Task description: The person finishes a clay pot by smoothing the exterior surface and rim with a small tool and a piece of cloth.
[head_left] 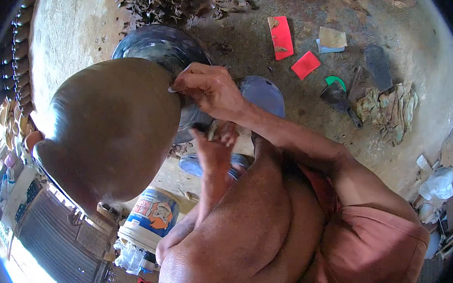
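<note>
A large, rounded brown clay pot (111, 124) fills the left side, its flared lip toward the lower left. Beside its wall, my right hand (209, 89) is closed in a pinch on a small, thin piece with a pale edge (172, 90), which meets the clay. The piece's kind cannot be made out. Below that hand, near the pot's base, my left hand (215, 147) is smeared by motion, and whether it holds anything is unclear. A glossy dark round disc (163, 42) shows behind the pot, which hides part of it.
Red pieces (281, 37), a dark scraper-like tool (340, 98) and crumpled dry leaves (391, 110) lie on the floor to the right. Dark clay scraps (160, 3) are heaped at the back. A blue-and-white bucket (152, 211) stands at the lower left, near my left arm.
</note>
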Available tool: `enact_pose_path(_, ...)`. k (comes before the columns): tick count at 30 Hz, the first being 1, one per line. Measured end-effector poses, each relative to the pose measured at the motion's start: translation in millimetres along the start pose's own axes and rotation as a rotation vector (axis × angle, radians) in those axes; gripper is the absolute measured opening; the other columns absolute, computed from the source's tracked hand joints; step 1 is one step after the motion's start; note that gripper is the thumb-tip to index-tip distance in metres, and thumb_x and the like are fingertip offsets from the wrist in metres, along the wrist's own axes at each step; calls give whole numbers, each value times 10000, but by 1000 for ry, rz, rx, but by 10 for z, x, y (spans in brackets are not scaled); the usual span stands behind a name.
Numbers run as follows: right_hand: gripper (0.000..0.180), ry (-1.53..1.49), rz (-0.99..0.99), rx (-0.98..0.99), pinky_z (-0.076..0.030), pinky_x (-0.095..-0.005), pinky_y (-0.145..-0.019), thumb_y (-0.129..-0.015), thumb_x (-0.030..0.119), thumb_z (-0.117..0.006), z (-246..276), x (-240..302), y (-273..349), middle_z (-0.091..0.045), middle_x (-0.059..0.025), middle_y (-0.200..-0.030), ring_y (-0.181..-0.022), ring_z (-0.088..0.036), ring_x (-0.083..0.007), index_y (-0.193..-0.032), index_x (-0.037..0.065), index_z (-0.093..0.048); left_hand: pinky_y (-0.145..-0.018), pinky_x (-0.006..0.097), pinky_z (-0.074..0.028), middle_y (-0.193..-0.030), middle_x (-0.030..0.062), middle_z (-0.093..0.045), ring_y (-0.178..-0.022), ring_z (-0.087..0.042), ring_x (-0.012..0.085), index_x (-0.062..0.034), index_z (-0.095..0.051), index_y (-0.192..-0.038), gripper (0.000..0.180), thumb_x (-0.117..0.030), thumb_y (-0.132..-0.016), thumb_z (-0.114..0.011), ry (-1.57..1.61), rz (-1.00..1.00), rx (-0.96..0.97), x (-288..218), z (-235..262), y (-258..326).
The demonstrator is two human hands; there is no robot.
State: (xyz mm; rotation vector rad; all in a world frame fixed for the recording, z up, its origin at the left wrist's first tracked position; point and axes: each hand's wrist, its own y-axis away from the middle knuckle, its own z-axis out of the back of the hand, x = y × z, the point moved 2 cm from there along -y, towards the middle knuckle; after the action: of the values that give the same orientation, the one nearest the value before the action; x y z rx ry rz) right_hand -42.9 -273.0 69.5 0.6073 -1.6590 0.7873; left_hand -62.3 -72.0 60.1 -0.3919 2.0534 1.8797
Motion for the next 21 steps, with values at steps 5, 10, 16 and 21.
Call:
enact_pose_path(5, 371, 34, 51, -5, -582, -350, -726, -707, -187, -581, -40, 85, -84, -690, -116, -948, -860, -720, -275, -984, 15, -721, -935, 524, -538, -1438, 132, -561, -1261, -583, 318, -131, -554, -1402, 577, -561, -1020, -503, -186, -349, 32, -975, 1161, -619)
enact_pose_path(10, 376, 61, 7, 6, -582, -355, -720, -701, -187, -583, -81, -26, -61, -675, -113, -921, -851, -718, -274, -983, 18, -723, -1049, 533, -495, -1510, 124, -487, -1342, -509, 368, -146, -350, -1567, 811, -709, -997, -478, 246, -350, -318, -200, 178, -362)
enact_pose_path(16, 382, -7, 32, -21, -567, -359, -696, -686, -184, -571, -107, -151, -95, -678, -115, -923, -826, -715, -264, -986, 1, -719, -908, 552, -524, -1457, 144, -512, -1208, -577, 341, -137, -418, -1511, 750, -705, -1022, -414, -19, 116, 74, -103, 90, -99)
enact_pose_path(21, 397, 28, 57, 36, -563, -353, -707, -664, -168, -563, -191, -12, -101, -685, -128, -934, -829, -714, -269, -993, -9, -718, -929, 529, -528, -1444, 140, -549, -1180, -615, 348, -143, -456, -1502, 643, -611, -1067, -383, 63, -298, -102, -651, 1224, -870)
